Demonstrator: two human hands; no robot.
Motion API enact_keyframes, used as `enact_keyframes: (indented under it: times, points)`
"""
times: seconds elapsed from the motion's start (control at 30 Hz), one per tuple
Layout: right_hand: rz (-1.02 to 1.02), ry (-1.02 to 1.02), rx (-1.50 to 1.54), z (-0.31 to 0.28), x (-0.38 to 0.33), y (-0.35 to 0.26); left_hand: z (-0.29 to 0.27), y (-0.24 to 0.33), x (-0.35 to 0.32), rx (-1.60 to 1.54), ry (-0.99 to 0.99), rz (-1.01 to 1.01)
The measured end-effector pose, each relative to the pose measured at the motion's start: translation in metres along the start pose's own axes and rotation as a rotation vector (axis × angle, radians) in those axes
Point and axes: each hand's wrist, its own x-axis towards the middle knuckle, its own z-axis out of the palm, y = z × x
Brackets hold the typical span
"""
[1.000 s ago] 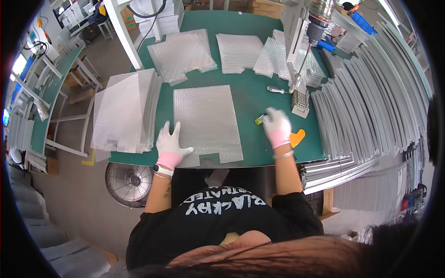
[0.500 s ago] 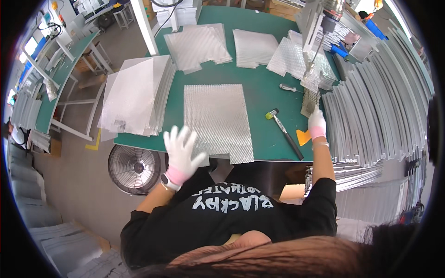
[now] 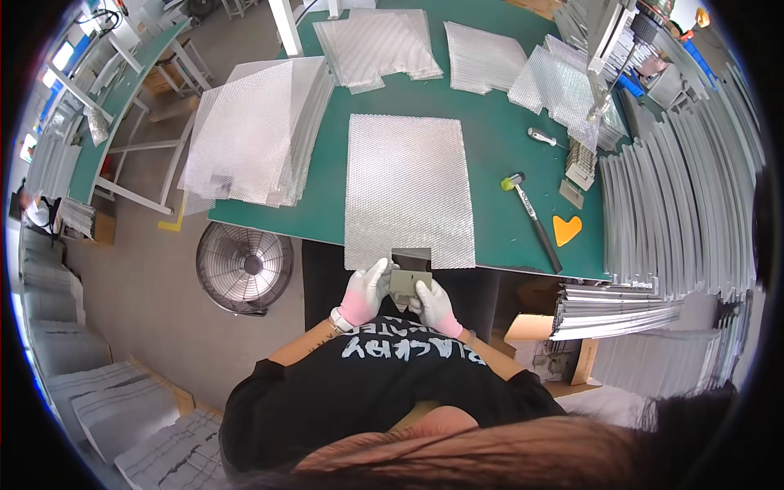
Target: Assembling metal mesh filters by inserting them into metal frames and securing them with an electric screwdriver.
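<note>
Bench [image 3: 490, 155]: sheet [image 3: 408, 180] at front middle; sheet stack [image 3: 245, 131] to its left; further stacks [image 3: 483, 59] behind. Hammer [image 3: 535, 222] right of the sheet, scraper [image 3: 566, 230] right of the hammer, screwdriver [image 3: 540, 136] behind both. Block [image 3: 408, 283] between left hand [image 3: 365, 292] and right hand [image 3: 436, 307], at the sheet's near edge. Fan [image 3: 251, 264] on floor [image 3: 155, 286], at left.

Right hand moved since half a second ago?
Yes. Against the flat orange piece, the right hand has gone left and in toward the body; it now holds a small greenish-gray part.
</note>
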Motion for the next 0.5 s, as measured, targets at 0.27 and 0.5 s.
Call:
enact_keyframes:
  times: [0.27, 0.5]
  points:
    - [-0.135, 0.081, -0.029, 0.013, 0.004, -0.006, -0.001, -0.001, -0.004, -0.004, -0.028, 0.002]
    - [-0.17, 0.167, -0.123, 0.021, 0.001, -0.013, 0.002, -0.005, -0.005, -0.062, 0.003, -0.006]
